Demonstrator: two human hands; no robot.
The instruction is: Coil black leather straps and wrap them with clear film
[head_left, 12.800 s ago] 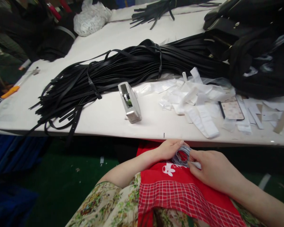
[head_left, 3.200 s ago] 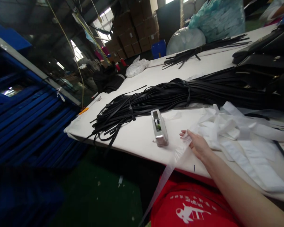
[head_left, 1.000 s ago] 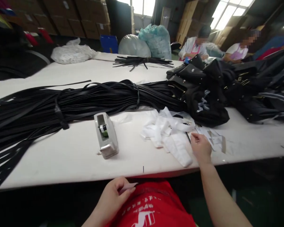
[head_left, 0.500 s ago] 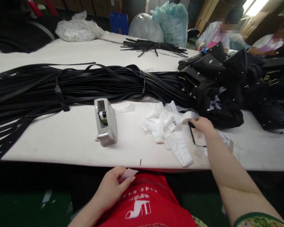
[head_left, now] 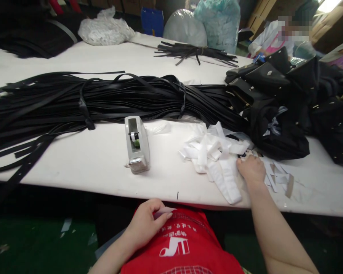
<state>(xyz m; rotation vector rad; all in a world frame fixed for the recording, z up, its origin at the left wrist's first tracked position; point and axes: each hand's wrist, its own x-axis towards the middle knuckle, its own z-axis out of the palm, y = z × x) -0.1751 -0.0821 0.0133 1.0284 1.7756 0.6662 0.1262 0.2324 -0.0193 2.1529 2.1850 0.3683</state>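
Over the red apron (head_left: 200,232), my left hand (head_left: 148,220) pinches a small pale piece of paper (head_left: 165,210) between thumb and fingers. My right hand (head_left: 252,169) is down on the table, its fingers curled at the right edge of a heap of white ribbon (head_left: 214,150). Whatever lies under those fingers is hidden. Just beyond them a small dark item (head_left: 242,154) shows in part. White and brown paper scraps (head_left: 278,177) lie to the right of this hand. A grey tape dispenser (head_left: 137,144) stands left of the ribbon.
A long bundle of black straps (head_left: 131,97), tied in places, crosses the white table (head_left: 74,163). Black bags (head_left: 280,95) are piled at the right. Farther back lie a smaller strap bundle (head_left: 197,52) and a clear plastic bag (head_left: 104,28). A co-worker (head_left: 270,42) is at the far right.
My right hand has moved down and nearer to me, away from the ribbon end; the black slim item beside it no longer shows. My left hand keeps its paper. The view has turned slightly left.
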